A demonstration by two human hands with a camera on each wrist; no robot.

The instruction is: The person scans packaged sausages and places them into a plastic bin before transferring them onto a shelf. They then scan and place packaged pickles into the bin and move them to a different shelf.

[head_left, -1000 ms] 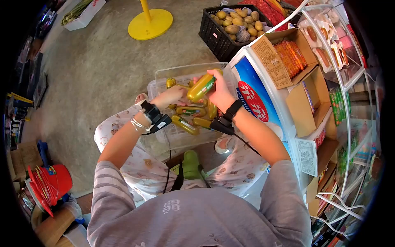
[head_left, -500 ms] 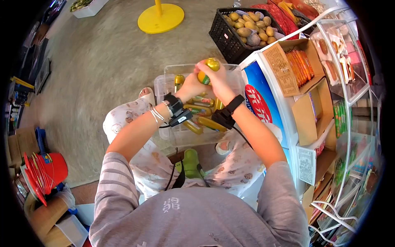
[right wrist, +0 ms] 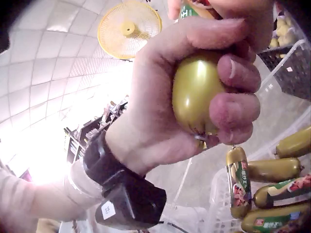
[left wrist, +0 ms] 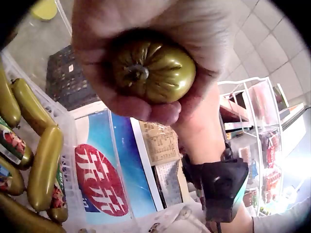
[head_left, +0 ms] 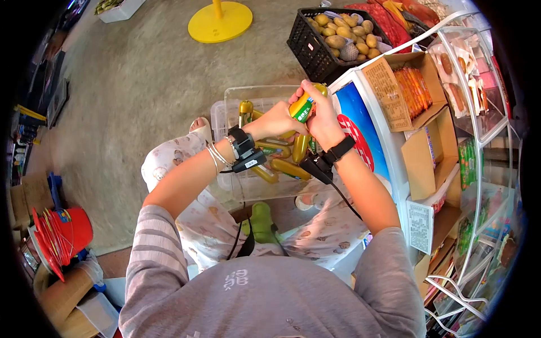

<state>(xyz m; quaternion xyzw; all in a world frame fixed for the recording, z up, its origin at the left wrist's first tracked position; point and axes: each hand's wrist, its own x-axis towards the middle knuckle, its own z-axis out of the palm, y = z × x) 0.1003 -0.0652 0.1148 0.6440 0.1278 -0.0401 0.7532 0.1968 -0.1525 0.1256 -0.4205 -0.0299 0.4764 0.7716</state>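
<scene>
Over a clear plastic bin, a plump sausage (head_left: 302, 107) in a gold casing with a green label is held between both hands. My left hand (head_left: 277, 121) grips its lower end, fingers curled round it in the right wrist view, where the gold end (right wrist: 197, 92) and its tied tip show. The right hand (head_left: 324, 119) wraps the upper part; in the left wrist view its fingers circle the other puckered end (left wrist: 170, 73). Below the hands, several more gold sausages (head_left: 290, 169) lie in the bin (head_left: 219, 115) at various angles.
A white freezer with a blue and red panel (head_left: 352, 121) stands right beside the bin, with open cartons (head_left: 389, 93) on top. Beyond it sits a black crate (head_left: 307, 48) of yellowish round produce. A yellow round base (head_left: 220, 22) stands on the floor ahead; a red bucket (head_left: 76, 236) is at left.
One second ago the right hand held the sausage alone while the left was lower, over the bin. The left hand has risen to grip its lower end, and the sausage has turned more upright.
</scene>
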